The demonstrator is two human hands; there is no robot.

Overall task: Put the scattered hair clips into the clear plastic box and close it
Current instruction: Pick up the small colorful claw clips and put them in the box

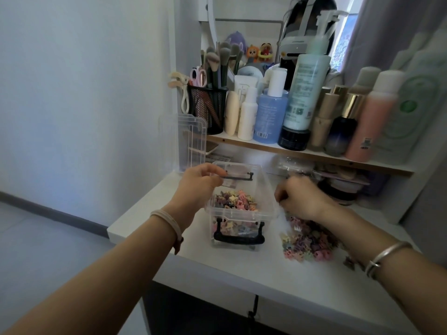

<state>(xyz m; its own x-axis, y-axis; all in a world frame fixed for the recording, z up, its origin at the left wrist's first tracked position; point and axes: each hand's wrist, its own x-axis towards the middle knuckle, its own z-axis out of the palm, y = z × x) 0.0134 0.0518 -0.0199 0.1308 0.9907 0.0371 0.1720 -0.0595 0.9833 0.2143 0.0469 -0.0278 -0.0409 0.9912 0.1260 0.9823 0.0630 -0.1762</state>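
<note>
The clear plastic box (262, 189) stands open in the middle of the white desk, partly filled with small pastel hair clips (233, 200). It has black latches at its front and back. Its clear lid (193, 139) leans upright at the back left. My left hand (199, 183) grips the box's far left rim by the back latch. To the right of the box, my right hand (301, 198) is curled and pinches the blurred edge of a clear bag (284, 220). Below that hand a pile of loose hair clips (310, 241) lies on the desk.
A shelf (302, 153) just behind the box carries many bottles, a black mesh cup of brushes (209, 105) and scissors. Jars and pads sit under the shelf at the right. A stray clip (349, 262) lies near my right wrist. The desk's front edge is close.
</note>
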